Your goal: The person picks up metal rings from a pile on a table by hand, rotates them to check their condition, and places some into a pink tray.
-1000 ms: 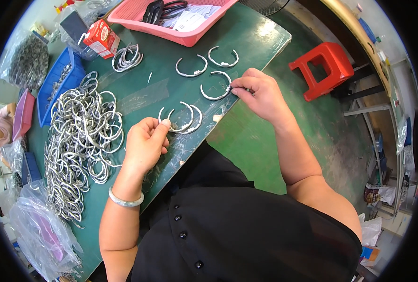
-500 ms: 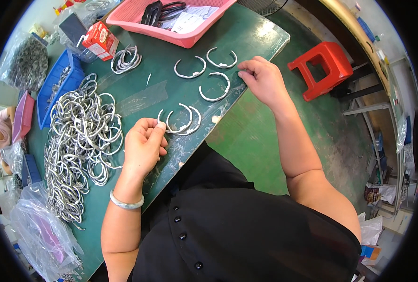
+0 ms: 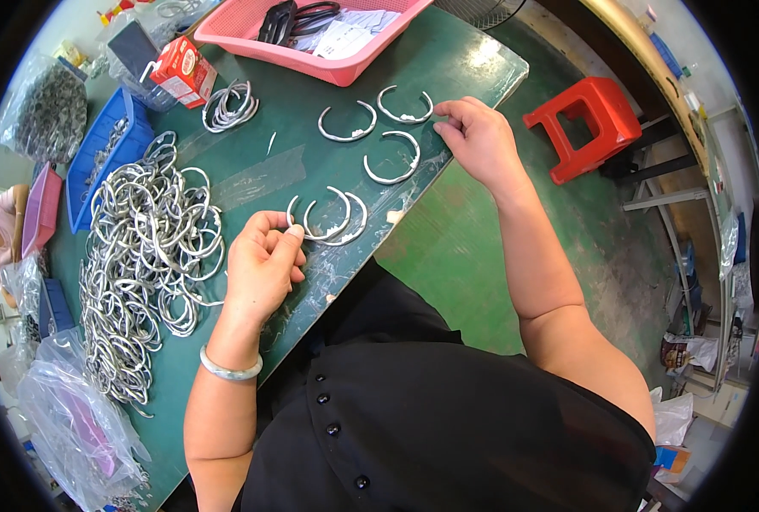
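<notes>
My left hand (image 3: 264, 256) is closed at the table's near side, thumb and forefinger pinching one end of a silver open cuff bangle (image 3: 319, 236). Another open bangle (image 3: 358, 235) overlaps it on the right. Up by the right edge of the table, my right hand (image 3: 482, 141) has its thumb and fingers drawn together. Its fingertips are beside the end of an upper bangle (image 3: 407, 117); whether they grip anything is too small to make out. Two more open bangles, one left (image 3: 348, 136) and one lower (image 3: 391, 180), lie nearby. A pale bangle (image 3: 230, 373) circles my left wrist.
A large heap of silver bangles (image 3: 145, 256) covers the green table's left part, with a small stack (image 3: 230, 107) above it. A pink basket (image 3: 345, 68), a red carton (image 3: 183, 72) and a blue bin (image 3: 106, 158) stand behind. A red stool (image 3: 584, 128) is right.
My right fingertips have shifted very slightly upward beside the upper bangle. My left hand keeps its pinch in the same place. A person at the far left has moved a little.
</notes>
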`<state>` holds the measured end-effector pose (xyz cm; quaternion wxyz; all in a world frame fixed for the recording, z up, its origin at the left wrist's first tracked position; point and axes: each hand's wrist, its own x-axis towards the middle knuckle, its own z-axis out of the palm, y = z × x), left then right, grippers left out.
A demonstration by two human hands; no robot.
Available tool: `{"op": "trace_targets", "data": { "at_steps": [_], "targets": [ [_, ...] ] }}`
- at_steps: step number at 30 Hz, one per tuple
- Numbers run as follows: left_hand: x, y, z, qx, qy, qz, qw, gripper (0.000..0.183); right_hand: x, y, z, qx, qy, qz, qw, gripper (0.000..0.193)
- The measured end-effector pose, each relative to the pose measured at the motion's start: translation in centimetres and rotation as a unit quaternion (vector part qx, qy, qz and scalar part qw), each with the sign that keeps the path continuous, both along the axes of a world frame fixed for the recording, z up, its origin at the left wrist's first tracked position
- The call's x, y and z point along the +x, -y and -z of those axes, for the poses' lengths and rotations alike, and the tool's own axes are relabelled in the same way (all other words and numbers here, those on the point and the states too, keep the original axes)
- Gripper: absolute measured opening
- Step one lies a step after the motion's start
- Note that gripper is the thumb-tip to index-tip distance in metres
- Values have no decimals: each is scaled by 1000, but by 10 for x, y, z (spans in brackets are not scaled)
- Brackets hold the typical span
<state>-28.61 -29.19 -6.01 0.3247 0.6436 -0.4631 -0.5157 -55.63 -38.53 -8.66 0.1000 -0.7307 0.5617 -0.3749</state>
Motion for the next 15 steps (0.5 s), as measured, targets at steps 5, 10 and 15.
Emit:
{"op": "trace_targets", "data": {
  "at_steps": [5, 10, 15],
  "targets": [
    [0, -2, 1, -20, 32, 31, 999, 22, 2, -10, -9, 3, -1, -101, 995, 19],
    [0, -3, 5, -87, 122, 65, 987, 44, 11, -24, -18, -4, -50, -265, 963, 21],
    [-8, -2, 2, -124, 185, 102, 970, 51, 13, -23, -15, -39, -68, -272, 959, 16]
  ]
}}
